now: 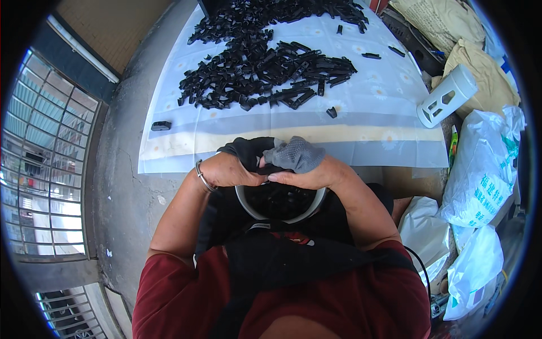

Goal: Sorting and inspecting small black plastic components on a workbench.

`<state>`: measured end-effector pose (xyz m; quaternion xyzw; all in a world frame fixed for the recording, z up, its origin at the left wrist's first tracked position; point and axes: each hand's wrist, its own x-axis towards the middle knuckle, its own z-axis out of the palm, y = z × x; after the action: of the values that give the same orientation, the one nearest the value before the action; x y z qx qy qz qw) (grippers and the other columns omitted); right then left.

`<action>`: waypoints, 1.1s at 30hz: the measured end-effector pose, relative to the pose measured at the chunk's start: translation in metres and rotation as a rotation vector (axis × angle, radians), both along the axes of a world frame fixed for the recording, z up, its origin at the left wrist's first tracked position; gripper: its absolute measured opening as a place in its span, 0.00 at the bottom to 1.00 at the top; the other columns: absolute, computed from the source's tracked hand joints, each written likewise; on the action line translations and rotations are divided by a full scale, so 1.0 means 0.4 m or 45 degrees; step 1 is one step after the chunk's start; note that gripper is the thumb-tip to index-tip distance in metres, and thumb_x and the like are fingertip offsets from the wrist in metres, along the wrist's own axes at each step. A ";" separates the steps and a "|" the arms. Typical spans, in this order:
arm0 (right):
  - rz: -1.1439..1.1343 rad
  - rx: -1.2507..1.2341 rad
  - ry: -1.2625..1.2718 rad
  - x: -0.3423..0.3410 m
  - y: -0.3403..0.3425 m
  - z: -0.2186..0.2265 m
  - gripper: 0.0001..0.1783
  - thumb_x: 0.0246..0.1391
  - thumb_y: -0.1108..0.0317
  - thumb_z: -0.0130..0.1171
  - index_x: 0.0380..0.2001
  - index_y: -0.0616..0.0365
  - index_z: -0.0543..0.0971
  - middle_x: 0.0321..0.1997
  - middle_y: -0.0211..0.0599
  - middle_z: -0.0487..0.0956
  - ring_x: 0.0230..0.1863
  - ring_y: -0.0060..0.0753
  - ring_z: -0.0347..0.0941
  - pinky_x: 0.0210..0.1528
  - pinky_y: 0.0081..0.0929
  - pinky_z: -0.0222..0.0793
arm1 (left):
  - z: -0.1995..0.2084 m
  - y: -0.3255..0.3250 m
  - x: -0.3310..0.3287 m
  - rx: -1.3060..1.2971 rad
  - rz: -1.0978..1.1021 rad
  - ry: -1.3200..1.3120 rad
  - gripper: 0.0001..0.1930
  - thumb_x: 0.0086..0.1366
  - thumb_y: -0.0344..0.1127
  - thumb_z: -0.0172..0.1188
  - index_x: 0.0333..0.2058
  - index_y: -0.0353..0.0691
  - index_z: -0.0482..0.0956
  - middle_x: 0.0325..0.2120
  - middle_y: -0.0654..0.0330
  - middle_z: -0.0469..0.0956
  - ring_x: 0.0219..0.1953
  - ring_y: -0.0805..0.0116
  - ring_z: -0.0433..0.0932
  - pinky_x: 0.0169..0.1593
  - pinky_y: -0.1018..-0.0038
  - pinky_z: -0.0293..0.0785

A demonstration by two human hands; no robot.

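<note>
My left hand (232,164), partly covered by a black glove, and my right hand (299,161), in a grey dotted half glove, meet in front of me. Both have their fingers curled and thumbs pressed close together. Whatever small thing they pinch is hidden by the gloves and fingers. Just below them is a round pale bucket (241,199) with dark pieces (282,201) inside. Beyond my hands, a big heap of small black plastic parts (254,70) covers the far part of a table with a white flowered cloth (372,121).
A lone black part (161,126) lies at the table's left, another (331,113) nearer the middle. A white plastic holder (449,96) leans at the right edge. White plastic bags (480,169) and tan sacks (480,70) crowd the right side. At left is a barred window (51,152).
</note>
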<state>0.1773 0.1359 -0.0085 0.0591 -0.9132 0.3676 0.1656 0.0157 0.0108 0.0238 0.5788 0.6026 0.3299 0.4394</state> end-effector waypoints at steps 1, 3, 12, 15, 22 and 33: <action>0.031 -0.086 0.021 0.002 0.000 0.006 0.17 0.47 0.56 0.57 0.40 0.48 0.75 0.33 0.39 0.76 0.36 0.43 0.70 0.43 0.35 0.65 | 0.015 0.003 0.000 -0.030 -0.083 -0.011 0.28 0.44 0.27 0.63 0.48 0.36 0.68 0.31 0.67 0.73 0.31 0.82 0.65 0.35 0.82 0.67; 0.070 -0.117 -0.034 0.002 0.004 0.019 0.16 0.46 0.56 0.58 0.38 0.50 0.76 0.31 0.39 0.76 0.35 0.43 0.70 0.40 0.34 0.65 | 0.016 0.006 0.001 -0.060 -0.167 -0.024 0.28 0.44 0.27 0.64 0.48 0.36 0.69 0.32 0.66 0.73 0.32 0.82 0.66 0.36 0.82 0.67; -0.520 0.176 0.413 -0.024 -0.032 -0.009 0.16 0.43 0.59 0.62 0.32 0.59 0.75 0.28 0.39 0.75 0.29 0.38 0.71 0.33 0.32 0.64 | -0.121 -0.012 0.059 0.291 0.612 -0.404 0.19 0.66 0.44 0.43 0.41 0.35 0.74 0.27 0.61 0.76 0.29 0.74 0.71 0.35 0.78 0.68; -0.458 0.250 0.295 -0.022 -0.026 -0.004 0.15 0.44 0.61 0.61 0.33 0.59 0.75 0.29 0.37 0.76 0.30 0.39 0.71 0.34 0.32 0.63 | -0.116 -0.004 0.070 0.338 0.700 -0.427 0.19 0.66 0.44 0.42 0.37 0.34 0.75 0.26 0.60 0.76 0.28 0.74 0.71 0.34 0.77 0.67; -0.476 0.483 0.199 0.017 0.001 0.018 0.12 0.48 0.60 0.55 0.30 0.57 0.77 0.27 0.38 0.76 0.28 0.41 0.70 0.31 0.33 0.62 | -0.097 -0.004 0.042 0.242 0.740 -0.359 0.20 0.65 0.46 0.44 0.25 0.34 0.73 0.14 0.67 0.67 0.17 0.76 0.63 0.22 0.76 0.61; -0.380 0.604 0.287 -0.012 -0.019 -0.001 0.07 0.46 0.64 0.55 0.26 0.54 0.76 0.23 0.35 0.74 0.26 0.40 0.69 0.29 0.34 0.63 | -0.047 0.003 0.057 0.300 0.603 0.323 0.17 0.65 0.38 0.41 0.24 0.34 0.72 0.16 0.48 0.71 0.20 0.50 0.69 0.27 0.65 0.65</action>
<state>0.1726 0.1281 -0.0089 0.0018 -0.9480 0.1067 0.2999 0.0387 0.0120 0.0051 0.5056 0.7287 0.4160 0.2010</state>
